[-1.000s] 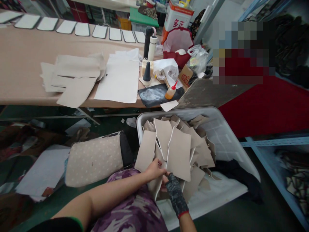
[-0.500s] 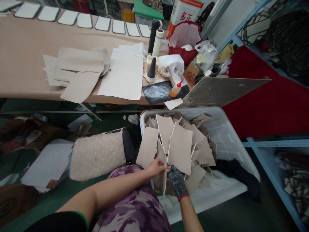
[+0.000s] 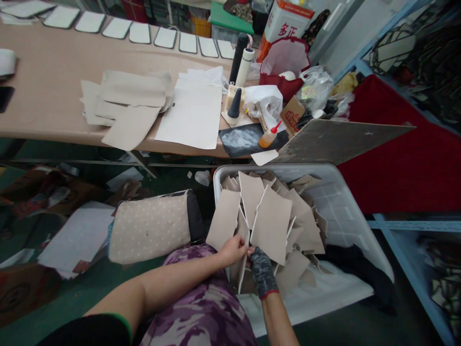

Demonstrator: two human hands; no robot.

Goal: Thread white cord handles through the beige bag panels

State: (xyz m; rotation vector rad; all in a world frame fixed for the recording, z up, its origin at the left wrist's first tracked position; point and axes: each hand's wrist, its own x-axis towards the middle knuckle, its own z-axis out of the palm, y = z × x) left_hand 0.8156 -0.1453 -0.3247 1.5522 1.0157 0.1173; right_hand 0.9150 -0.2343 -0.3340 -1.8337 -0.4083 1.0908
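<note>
My bare left hand pinches the edge of a beige sheet piece with a pale cut edge, its fingertips close together. Against those fingertips is my right hand, in a dark grey knitted glove that leaves the fingertips bare. Its fingers are closed on the same sheet piece, though the exact grip is partly hidden. The held piece stands on edge, bent, below both hands. Around it, several more beige sheet pieces lie overlapping in a white plastic tub.
Left of the tub is a dotted cushion. The table beyond bears beige sheets, white sheets, a glue bottle and two flasks. A grey board leans at the tub's back edge. Dark cloth hangs over its right side.
The view has turned slightly left, so the table and tub appear farther right. Both hands stay together at the sheet piece, whose lower end has tilted left.
</note>
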